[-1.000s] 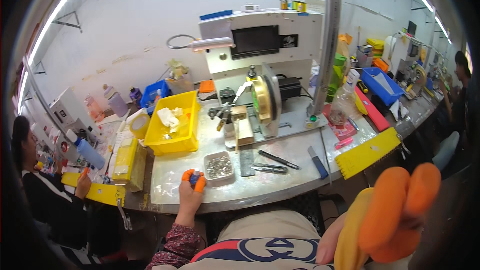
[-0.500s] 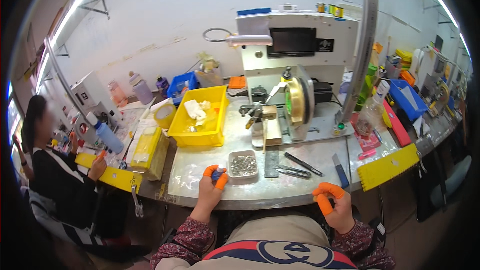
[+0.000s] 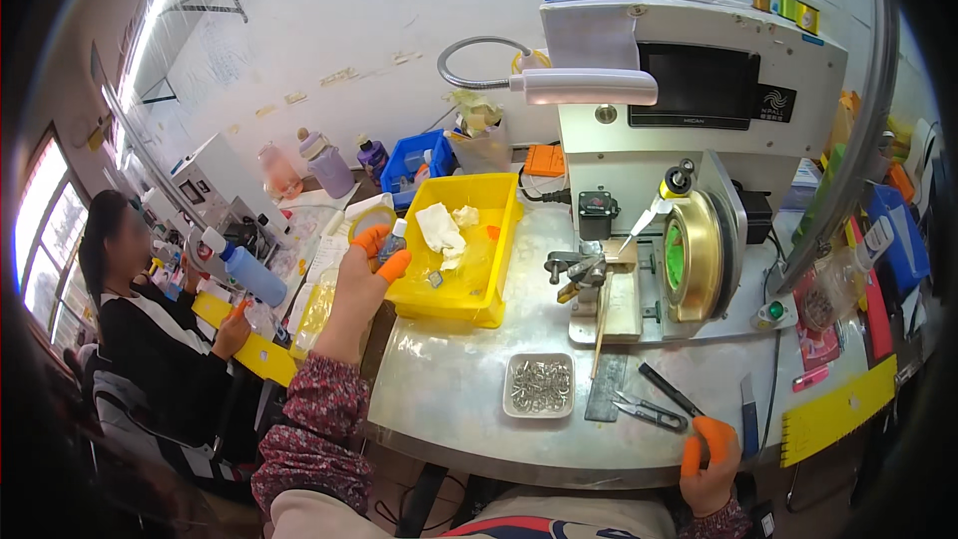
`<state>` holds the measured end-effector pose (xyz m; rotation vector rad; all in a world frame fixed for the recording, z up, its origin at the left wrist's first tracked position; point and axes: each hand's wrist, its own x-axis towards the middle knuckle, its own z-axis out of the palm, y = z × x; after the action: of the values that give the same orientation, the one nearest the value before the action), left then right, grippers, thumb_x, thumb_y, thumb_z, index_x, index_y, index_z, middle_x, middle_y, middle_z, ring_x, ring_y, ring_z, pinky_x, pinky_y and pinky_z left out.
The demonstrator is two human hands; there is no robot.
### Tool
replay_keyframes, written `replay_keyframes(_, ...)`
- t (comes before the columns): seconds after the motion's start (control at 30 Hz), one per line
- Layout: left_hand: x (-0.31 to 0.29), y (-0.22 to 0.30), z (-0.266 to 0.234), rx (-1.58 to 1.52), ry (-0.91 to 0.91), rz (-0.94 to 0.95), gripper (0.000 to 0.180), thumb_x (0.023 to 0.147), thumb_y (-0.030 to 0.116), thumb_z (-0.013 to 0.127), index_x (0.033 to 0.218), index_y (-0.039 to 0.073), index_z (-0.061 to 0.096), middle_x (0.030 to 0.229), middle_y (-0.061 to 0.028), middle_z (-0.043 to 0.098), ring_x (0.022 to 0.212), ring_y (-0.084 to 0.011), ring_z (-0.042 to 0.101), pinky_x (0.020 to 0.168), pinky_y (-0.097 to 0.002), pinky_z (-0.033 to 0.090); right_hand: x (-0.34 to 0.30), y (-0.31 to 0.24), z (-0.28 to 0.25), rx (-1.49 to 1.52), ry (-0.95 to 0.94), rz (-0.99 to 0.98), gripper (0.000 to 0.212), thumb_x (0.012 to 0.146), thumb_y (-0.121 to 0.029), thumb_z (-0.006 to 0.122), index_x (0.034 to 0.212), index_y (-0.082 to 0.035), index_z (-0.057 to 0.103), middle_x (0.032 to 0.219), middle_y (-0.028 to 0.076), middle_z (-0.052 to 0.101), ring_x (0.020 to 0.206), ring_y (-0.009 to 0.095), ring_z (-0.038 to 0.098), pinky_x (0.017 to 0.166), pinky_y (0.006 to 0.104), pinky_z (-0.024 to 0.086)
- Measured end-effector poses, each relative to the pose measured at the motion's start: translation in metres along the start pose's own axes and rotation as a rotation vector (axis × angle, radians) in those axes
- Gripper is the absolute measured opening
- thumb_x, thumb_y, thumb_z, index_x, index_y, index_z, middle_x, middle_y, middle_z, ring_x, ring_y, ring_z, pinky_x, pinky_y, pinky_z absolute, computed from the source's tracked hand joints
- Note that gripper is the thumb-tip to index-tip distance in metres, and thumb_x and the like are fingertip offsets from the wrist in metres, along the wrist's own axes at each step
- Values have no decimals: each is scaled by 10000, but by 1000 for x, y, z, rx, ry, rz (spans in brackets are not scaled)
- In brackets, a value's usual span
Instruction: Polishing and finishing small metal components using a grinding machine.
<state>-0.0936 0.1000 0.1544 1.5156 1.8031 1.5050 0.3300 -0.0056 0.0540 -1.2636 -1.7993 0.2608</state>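
My left hand (image 3: 357, 284), with orange finger cots, is raised at the left edge of the yellow bin (image 3: 496, 289). Between its thumb and fingers it grips a small clear bottle (image 3: 391, 246) with a white cap. In the bin lie crumpled white tissue (image 3: 439, 234) and yellowish film. At the front right of the table, my right hand (image 3: 713, 474) is loosely closed, its orange-covered fingers curled toward the thumb; whatever they hold cannot be made out. Beside it lie thread snips (image 3: 649, 411), a dark pen-like tool (image 3: 669, 388) and a blue-handled knife (image 3: 748, 417).
A white dish (image 3: 539, 411) of small metal pieces stands near the front edge. Behind it is a white machine (image 3: 609, 160) with a gold-coloured wheel (image 3: 694, 255), a screen and a lamp (image 3: 589, 88). At far left a co-worker (image 3: 150, 339) sits near a blue bottle (image 3: 249, 274).
My left hand has carried the small bottle from beside the dish up and left to the yellow bin. My right hand has come closer to the snips. The view has turned left.
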Motion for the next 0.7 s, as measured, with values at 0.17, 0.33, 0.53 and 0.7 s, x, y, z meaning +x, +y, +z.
replay_keyframes(0.17,93,-56,-11,152,-105,-317,449,768,127,623,1133,-61,442,880,-95,582,660,-120,564,587,-226,452,6,-8,-4,-30,-11,40,169,742,2,542,907,36,562,829,184,561,736,337,538,657,366,440)
replay_keyframes(0.33,157,-96,-1,231,46,-376,493,755,146,639,1152,-55,428,859,-104,588,654,-130,588,541,-228,456,12,-9,0,-93,-36,-14,159,753,20,554,907,48,585,796,192,562,689,351,534,618,378,448)
replay_keyframes(0.53,228,-143,-19,33,62,-418,429,754,106,628,1109,-47,443,881,-115,580,662,-156,609,537,-236,487,18,-10,1,-119,-67,21,157,747,32,550,899,35,586,765,192,545,647,355,518,579,381,442)
replay_keyframes(0.7,236,-125,14,153,174,-429,442,754,57,608,1138,-59,421,988,-148,543,737,-180,605,562,-242,506,18,-11,2,-172,-46,27,153,749,35,549,896,36,592,764,188,553,645,353,522,578,380,445)
